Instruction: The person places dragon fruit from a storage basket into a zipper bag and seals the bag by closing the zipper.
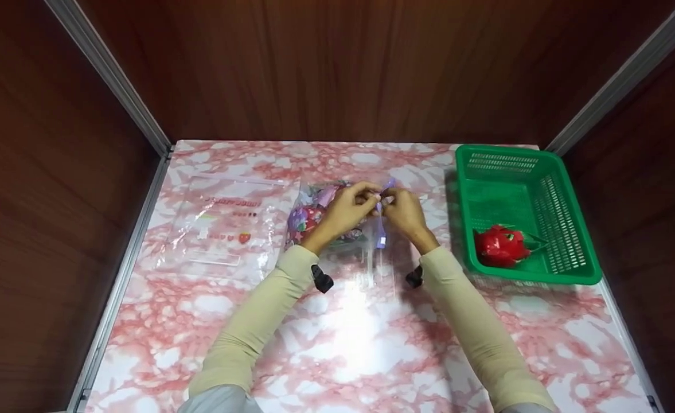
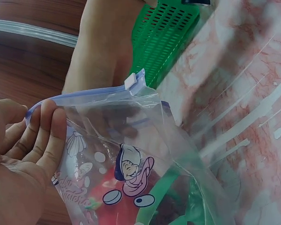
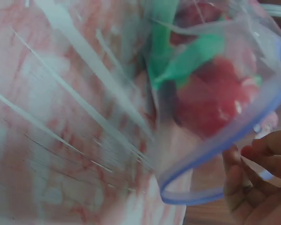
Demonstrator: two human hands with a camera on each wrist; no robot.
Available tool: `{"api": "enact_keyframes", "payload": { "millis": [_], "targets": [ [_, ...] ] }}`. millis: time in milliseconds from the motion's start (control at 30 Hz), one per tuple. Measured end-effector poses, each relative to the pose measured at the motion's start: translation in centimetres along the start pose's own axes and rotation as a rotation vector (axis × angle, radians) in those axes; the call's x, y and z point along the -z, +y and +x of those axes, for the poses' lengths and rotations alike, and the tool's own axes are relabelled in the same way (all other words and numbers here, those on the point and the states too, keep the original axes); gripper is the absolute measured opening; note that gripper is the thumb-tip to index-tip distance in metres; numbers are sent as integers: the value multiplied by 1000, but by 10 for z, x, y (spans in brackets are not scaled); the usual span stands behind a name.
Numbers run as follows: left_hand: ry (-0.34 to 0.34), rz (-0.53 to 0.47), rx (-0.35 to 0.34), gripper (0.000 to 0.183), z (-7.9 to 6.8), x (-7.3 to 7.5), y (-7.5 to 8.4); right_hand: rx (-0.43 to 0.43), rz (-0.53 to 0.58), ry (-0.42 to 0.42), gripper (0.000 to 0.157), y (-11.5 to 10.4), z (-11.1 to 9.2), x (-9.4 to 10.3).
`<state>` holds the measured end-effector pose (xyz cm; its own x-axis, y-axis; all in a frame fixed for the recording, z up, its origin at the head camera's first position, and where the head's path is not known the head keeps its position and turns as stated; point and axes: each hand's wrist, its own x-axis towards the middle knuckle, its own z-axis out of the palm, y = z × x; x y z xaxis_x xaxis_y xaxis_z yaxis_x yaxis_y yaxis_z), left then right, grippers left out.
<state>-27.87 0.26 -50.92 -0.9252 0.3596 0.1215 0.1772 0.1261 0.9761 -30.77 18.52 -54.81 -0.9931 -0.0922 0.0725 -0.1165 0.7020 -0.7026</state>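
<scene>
A clear zip bag (image 1: 350,244) with a purple slider strip (image 1: 381,225) lies between my hands in the head view. Red fruit-like things (image 3: 210,101) with green parts show through its printed plastic. My left hand (image 1: 346,207) grips the bag's mouth; in the left wrist view its thumb and fingers (image 2: 49,136) pinch one end of the purple strip. A white slider (image 2: 130,81) sits at the strip's other end. My right hand (image 1: 406,215) holds the rim, its curled fingers (image 3: 234,176) at the purple edge. In the right wrist view the mouth gapes.
Flat on the marbled table (image 1: 211,332), another printed clear bag (image 1: 214,258) lies at the left. At the right stands a green basket (image 1: 592,267) with a red dragon fruit (image 1: 500,245) inside. Dark wood panels (image 1: 314,69) enclose the back and sides.
</scene>
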Motion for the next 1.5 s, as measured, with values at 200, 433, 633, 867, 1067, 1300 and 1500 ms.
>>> {"api": "enact_keyframes", "payload": {
  "millis": [200,433,633,867,1067,1300,1500],
  "targets": [
    [-11,-13,13,27,-2,-4,0,-48,7,206,20,6,1,17],
    [-48,-1,19,31,-6,-8,-2,-80,137,248,26,17,7,24],
    [-63,19,-31,36,-9,-9,-6,-40,184,166,29,16,11,23],
    [-27,245,-208,24,-19,-13,-12,-49,192,142,29,18,16,22],
    [-67,563,-424,5,-36,-19,-22,-68,256,87,32,23,18,21],
    [-183,972,-619,8,-53,-35,-41,-52,296,81,30,25,18,21],
    [-215,1222,-668,31,-60,-48,-54,-43,353,61,25,26,18,21]
  ]
}}
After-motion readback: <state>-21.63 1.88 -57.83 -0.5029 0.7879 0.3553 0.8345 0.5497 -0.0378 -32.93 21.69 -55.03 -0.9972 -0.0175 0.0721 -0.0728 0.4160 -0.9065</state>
